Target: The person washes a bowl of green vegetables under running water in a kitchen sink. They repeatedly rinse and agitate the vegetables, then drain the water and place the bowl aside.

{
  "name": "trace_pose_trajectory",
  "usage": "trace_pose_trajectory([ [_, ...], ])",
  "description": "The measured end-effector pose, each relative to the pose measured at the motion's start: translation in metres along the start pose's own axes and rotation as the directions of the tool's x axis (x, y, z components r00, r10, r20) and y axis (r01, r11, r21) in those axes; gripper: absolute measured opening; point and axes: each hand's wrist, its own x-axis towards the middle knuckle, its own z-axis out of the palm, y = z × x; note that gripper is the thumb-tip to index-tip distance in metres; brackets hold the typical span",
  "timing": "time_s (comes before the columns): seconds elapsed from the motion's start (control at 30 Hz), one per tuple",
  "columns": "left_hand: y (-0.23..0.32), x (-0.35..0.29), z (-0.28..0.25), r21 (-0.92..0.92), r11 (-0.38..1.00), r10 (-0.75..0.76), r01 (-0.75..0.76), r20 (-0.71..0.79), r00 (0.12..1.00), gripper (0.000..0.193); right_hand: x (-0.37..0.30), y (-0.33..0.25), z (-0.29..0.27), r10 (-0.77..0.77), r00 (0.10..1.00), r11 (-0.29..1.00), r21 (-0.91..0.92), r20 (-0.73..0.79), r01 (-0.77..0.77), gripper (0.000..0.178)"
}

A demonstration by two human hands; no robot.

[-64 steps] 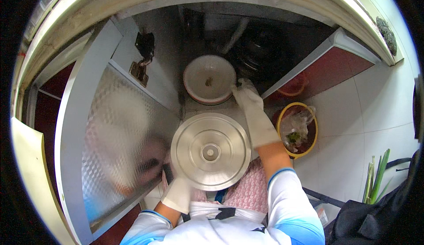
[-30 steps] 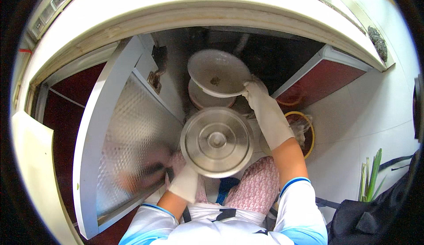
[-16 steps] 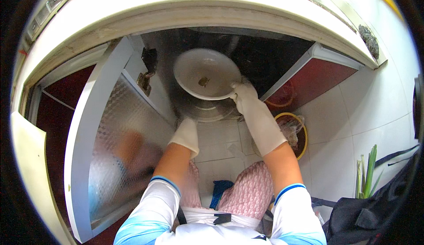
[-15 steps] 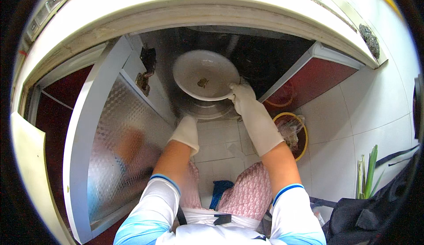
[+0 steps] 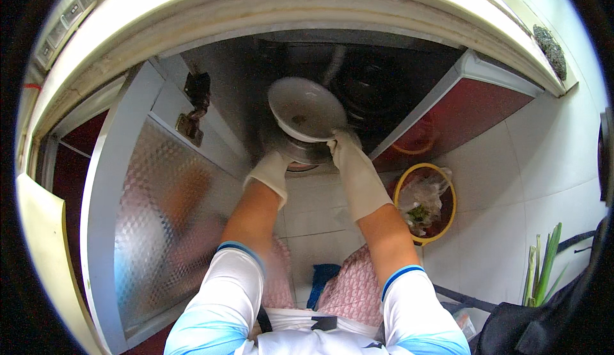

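Note:
Just inside the open cabinet, a wide white bowl [image 5: 308,110] is tilted. Its near right rim is pinched by my right hand [image 5: 346,153], which wears a long cream rubber glove. Below the bowl, a shiny round metal dish [image 5: 306,155] shows only in part. My left hand [image 5: 271,168], gloved alike, is at the left edge of that dish. The left fingers are hidden, so whether they grip the dish cannot be made out.
Open cabinet doors stand on the left [image 5: 105,208] and right [image 5: 470,102], under a pale countertop edge [image 5: 307,3]. A yellow-rimmed bin [image 5: 454,205] with plastic and scraps is on the tiled floor at right. Green stalks [image 5: 547,265] and a black bag [image 5: 537,320] lie farther right.
The bowl has tilted more steeply, and the brown mark inside it no longer shows clearly. My right hand has shifted slightly left and down with the rim; my left hand has reached closer to the metal dish.

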Motion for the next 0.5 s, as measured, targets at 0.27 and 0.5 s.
trace_pose_trajectory([
  [0.27,0.000,-0.052,-0.039,-0.036,0.970,-0.244,0.241,-0.145,0.959,0.022,-0.007,0.005,0.006,-0.065,0.997,0.998,-0.003,-0.045,0.065,0.017],
  [0.5,-0.023,-0.055,-0.094,-0.162,0.980,-0.117,0.112,-0.024,0.993,0.008,-0.007,0.020,0.012,-0.084,0.996,0.995,-0.043,0.028,0.085,0.013],
])
